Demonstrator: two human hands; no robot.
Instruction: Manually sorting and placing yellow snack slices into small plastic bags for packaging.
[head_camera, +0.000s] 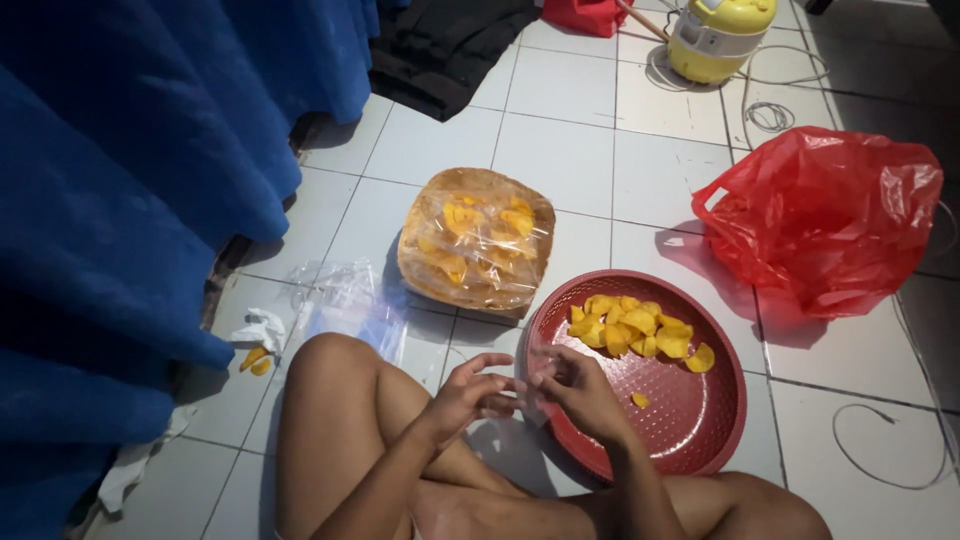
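Note:
I sit cross-legged on a tiled floor. My left hand (468, 395) and my right hand (582, 393) meet fingertip to fingertip over the near-left rim of a round red perforated basket (690, 425). A thin clear plastic bag (527, 385) seems pinched between them, though it is faint. A heap of yellow chips (632, 326) lies at the basket's far side, with one loose chip (640, 400) near my right hand. Beyond it, a woven tray (476, 240) holds clear packets of the same chips.
Empty clear bags (348, 300) lie by my left knee, with a white tissue (260, 326) and two dropped chips (255, 360). A blue cloth (120, 200) hangs on the left. A red plastic bag (825, 220), a yellow appliance (718, 35) and loose cables (890, 440) lie to the right.

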